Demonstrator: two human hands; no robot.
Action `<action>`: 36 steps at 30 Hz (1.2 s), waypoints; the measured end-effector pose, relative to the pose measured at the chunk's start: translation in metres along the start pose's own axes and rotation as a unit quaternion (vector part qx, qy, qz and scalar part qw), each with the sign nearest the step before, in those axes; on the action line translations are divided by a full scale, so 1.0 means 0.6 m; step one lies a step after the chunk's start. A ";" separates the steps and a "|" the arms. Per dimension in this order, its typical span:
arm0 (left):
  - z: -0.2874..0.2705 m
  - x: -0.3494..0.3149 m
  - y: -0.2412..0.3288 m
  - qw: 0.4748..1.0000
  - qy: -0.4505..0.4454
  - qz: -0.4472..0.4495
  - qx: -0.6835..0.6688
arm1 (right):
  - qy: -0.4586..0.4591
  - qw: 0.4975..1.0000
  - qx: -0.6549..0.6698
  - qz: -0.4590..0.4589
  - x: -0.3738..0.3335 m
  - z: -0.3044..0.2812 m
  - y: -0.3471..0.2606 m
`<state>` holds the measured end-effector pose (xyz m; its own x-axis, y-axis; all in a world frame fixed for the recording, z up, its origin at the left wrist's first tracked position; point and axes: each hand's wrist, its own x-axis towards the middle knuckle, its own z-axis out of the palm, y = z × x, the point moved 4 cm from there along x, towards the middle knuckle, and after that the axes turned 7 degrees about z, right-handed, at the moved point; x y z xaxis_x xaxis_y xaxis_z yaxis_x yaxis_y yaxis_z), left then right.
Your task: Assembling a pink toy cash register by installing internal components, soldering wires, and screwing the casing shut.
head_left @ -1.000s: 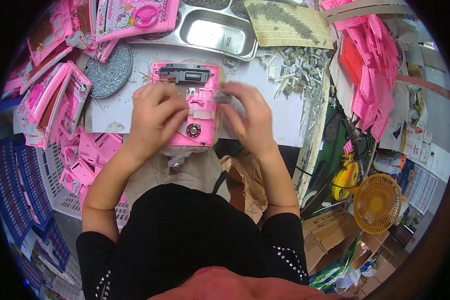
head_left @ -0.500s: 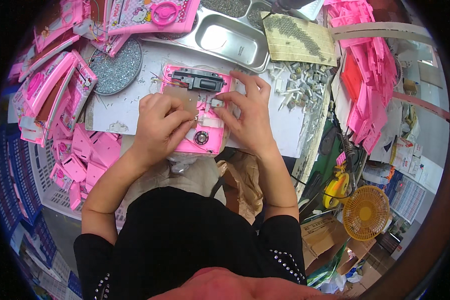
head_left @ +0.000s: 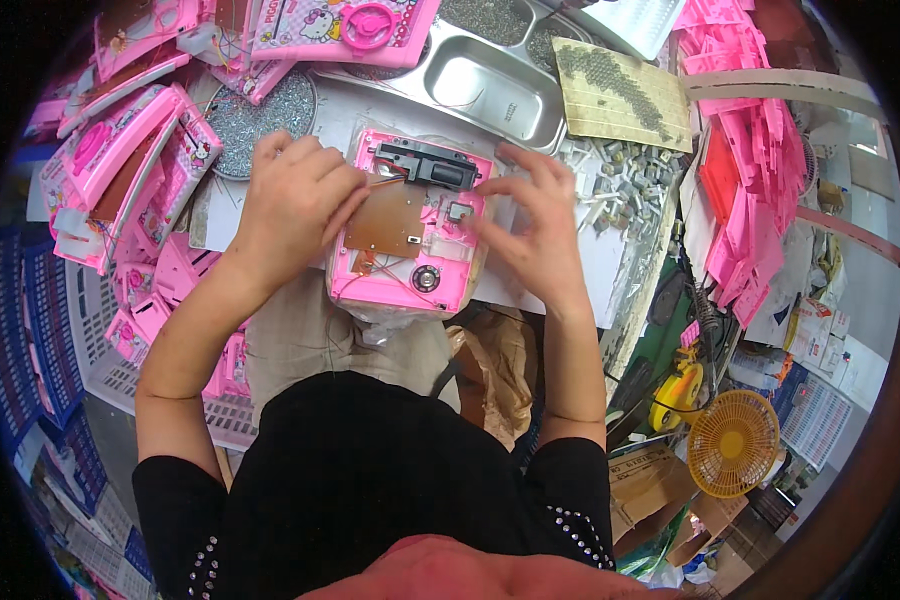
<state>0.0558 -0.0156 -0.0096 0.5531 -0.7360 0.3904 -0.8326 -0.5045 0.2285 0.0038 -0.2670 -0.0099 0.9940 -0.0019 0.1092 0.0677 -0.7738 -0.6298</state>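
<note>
A pink plastic casing (head_left: 385,290) lies face down in front of me with its inside showing. It carries a black battery compartment (head_left: 428,165), a brown circuit board (head_left: 382,222), a small round speaker (head_left: 426,278) and a small metal motor (head_left: 460,212). At the casing's upper left, my left hand (head_left: 305,205) is closed, its fingertips pinching thin coloured wires (head_left: 388,181) beside the battery compartment. My right hand (head_left: 535,230) has its fingers apart. Its thumb and index fingertips rest at the casing's right edge, close to the motor. Clear plastic wrap (head_left: 378,325) shows beneath the casing.
A round tray of screws (head_left: 260,125) and a steel compartment tray (head_left: 495,90) lie beyond the casing. Pink toy shells (head_left: 130,165) crowd the left. Small motors (head_left: 620,185) lie to the right, near a card of tiny parts (head_left: 625,95). A yellow fan (head_left: 733,443) stands lower right.
My left hand has left the circuit board's lower right and moved up-left to the wires, uncovering the board. My right hand has drawn back slightly from the motor. The whole view has shifted.
</note>
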 end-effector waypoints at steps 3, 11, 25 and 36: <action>-0.010 0.008 0.036 0.999 0.047 0.011 -0.021 | 0.030 0.995 -0.029 -0.090 0.022 -0.007 -0.056; 0.000 -0.005 0.039 0.985 0.079 -0.037 -0.150 | 0.034 0.963 -0.068 -0.258 0.038 0.054 -0.076; 0.036 0.014 0.024 0.985 0.082 -0.036 -0.148 | 0.089 0.976 0.010 -0.200 0.011 0.033 -0.040; 0.033 0.036 0.039 0.985 0.105 -0.004 -0.134 | 0.093 0.979 0.052 -0.173 0.009 0.035 -0.031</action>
<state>0.0488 -0.0520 -0.0135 0.5652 -0.6080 0.5575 -0.8215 -0.3527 0.4481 0.0098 -0.2392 -0.0140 0.8783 0.1259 0.4613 0.4150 -0.6800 -0.6045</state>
